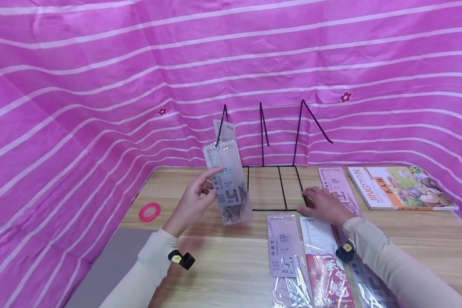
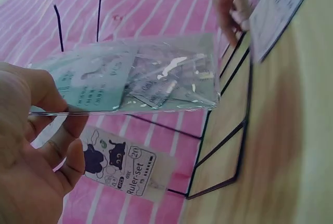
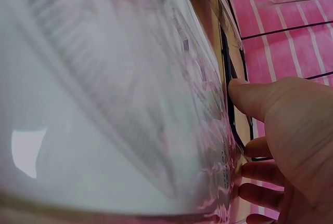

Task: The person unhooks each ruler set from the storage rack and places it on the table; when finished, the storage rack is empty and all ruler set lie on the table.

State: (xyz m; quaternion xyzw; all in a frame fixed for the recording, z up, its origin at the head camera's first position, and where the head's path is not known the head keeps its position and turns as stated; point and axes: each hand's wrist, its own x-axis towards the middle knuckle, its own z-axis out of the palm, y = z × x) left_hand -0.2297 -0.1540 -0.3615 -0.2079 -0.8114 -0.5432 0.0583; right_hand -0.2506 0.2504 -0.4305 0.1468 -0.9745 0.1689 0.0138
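Head view: the left hand (image 1: 194,201) is lifting off the tabletop (image 1: 231,256), forearm angled up, fingers pinching a clear packet (image 1: 228,184) that is hanging from the leftmost prong of a black wire rack (image 1: 279,171). The right hand (image 1: 323,205) is lying palm down, pressing on the rack's front right corner, fingers loosely curved.

Left wrist view: the left hand (image 2: 36,146) is gripping the clear packet (image 2: 135,81) by its edge, thumb over curled fingers; a ruler-set packet (image 2: 125,169) is showing behind.

Right wrist view: the right hand (image 3: 283,146) is touching the rack's wire with its thumb, fingers bent beneath, holding nothing; a blurred plastic sleeve (image 3: 104,94) is filling the left.
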